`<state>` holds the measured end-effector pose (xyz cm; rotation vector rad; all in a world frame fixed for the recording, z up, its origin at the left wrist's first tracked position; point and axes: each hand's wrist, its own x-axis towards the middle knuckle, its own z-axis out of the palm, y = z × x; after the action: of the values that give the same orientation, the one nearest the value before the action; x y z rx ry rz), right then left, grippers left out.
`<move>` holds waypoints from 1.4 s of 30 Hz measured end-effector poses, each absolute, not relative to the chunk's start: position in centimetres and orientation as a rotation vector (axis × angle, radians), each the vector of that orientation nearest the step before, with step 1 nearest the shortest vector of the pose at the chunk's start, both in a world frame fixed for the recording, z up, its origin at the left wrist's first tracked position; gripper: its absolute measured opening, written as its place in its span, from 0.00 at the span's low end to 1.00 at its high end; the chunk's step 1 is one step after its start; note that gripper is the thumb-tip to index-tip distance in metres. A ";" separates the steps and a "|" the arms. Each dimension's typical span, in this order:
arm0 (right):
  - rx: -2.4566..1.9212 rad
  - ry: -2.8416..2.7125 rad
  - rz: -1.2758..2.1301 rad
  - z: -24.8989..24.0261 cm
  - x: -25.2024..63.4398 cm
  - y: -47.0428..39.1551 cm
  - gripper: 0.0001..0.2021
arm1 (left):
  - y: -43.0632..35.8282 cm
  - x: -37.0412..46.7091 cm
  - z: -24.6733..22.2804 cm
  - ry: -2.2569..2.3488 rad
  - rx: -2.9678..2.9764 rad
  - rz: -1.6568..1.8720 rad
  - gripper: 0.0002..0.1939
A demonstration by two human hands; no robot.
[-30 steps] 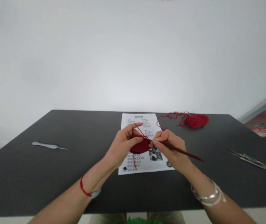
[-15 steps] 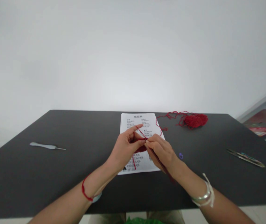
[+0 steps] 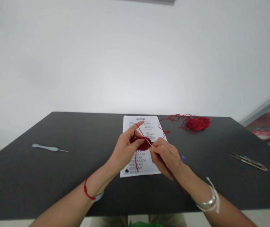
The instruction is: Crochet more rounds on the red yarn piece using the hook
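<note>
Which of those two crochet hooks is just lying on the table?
The grey-handled crochet hook, at left on the black table; the dark red-handled hook is held in the right hand.

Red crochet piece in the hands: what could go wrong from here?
The crochet hook in the right hand, angled at the red crochet piece, could slip and perhaps drop a loop. The yarn strand looped on the left hand might slide off, losing tension. The loose strands beside the red yarn ball could tangle.
</note>
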<state>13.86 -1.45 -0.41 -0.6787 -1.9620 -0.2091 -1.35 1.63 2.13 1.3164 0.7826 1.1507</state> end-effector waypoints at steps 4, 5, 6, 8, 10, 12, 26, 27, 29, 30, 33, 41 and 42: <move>-0.820 -1.795 0.070 0.0 14.5 -1.6 0.08 | 1.7 -1.7 2.1 0.789 1.447 1.133 0.27; -0.867 -1.754 0.152 0.1 14.7 -1.7 0.07 | 1.7 -1.7 2.0 0.793 1.470 1.126 0.27; -0.899 -1.720 0.223 0.1 14.8 -1.7 0.08 | 1.7 -1.7 2.0 0.799 1.491 1.120 0.26; -0.920 -1.692 0.299 0.2 15.0 -1.7 0.08 | 1.7 -1.7 2.0 0.810 1.521 1.106 0.26; -0.869 -1.732 0.262 0.2 15.2 -1.7 0.08 | 1.7 -1.8 2.0 0.817 1.534 1.092 0.26; -0.791 -1.793 0.198 0.2 15.3 -1.8 0.09 | 1.8 -1.9 2.1 0.830 1.544 1.081 0.25; -0.736 -1.403 0.764 -1.3 13.6 -0.6 0.06 | 1.5 -1.2 2.1 0.738 1.134 1.041 0.28; -0.781 -1.507 0.532 -1.6 13.5 -0.7 0.06 | 1.4 -1.1 2.0 0.735 1.096 1.033 0.28; -0.811 -1.708 0.045 -2.2 13.5 -0.9 0.07 | 1.3 -0.9 2.1 0.704 1.011 1.009 0.29; -0.788 -1.781 -0.157 -2.4 13.6 -0.9 0.08 | 1.2 -0.9 2.1 0.681 0.969 0.992 0.29; -0.665 -1.886 -0.331 -2.5 13.9 -0.7 0.09 | 1.5 -1.1 2.3 0.620 0.871 0.932 0.26; -0.671 -1.491 0.715 -0.8 15.1 -0.6 0.06 | 2.8 -2.5 2.6 0.608 0.923 0.882 0.24; -0.678 -1.478 0.753 -0.6 15.4 -0.7 0.06 | 2.9 -2.6 2.6 0.606 0.941 0.867 0.23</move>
<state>15.38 -0.70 -0.64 -0.6784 -1.4783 0.7534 -2.63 2.87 2.63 0.9410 0.6063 0.8672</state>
